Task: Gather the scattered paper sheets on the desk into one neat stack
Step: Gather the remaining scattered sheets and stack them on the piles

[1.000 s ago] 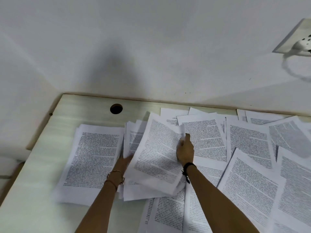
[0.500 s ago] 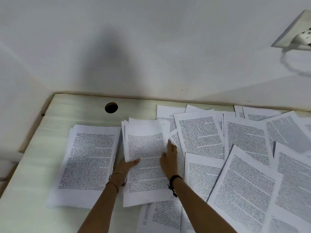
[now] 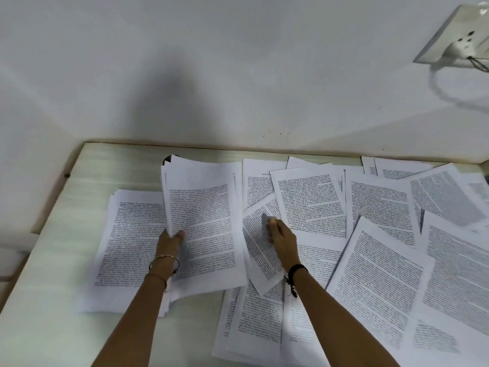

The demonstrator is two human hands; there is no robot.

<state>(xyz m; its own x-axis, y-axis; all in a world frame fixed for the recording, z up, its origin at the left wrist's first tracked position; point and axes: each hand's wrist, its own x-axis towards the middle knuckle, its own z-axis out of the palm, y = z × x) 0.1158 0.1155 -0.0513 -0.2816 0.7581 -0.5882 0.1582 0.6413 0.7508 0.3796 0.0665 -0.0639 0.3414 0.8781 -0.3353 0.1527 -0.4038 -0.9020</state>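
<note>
Early to midway, I judge: the left hand [image 3: 170, 239] grips a gathered bundle [image 3: 201, 221] by its left edge, thumb on top, above a pile [image 3: 127, 234] near the desk [image 3: 53, 260]'s left edge; the right hand [image 3: 281, 239] touches a slanted loose sheet [image 3: 260, 250], grip unclear; many scattered sheets [image 3: 381, 274] cover the right side; the print is too small to read

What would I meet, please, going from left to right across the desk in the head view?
The bare desk corner → flat pile of sheets → left hand → bundle of sheets it grips → right hand → scattered sheets.
</note>
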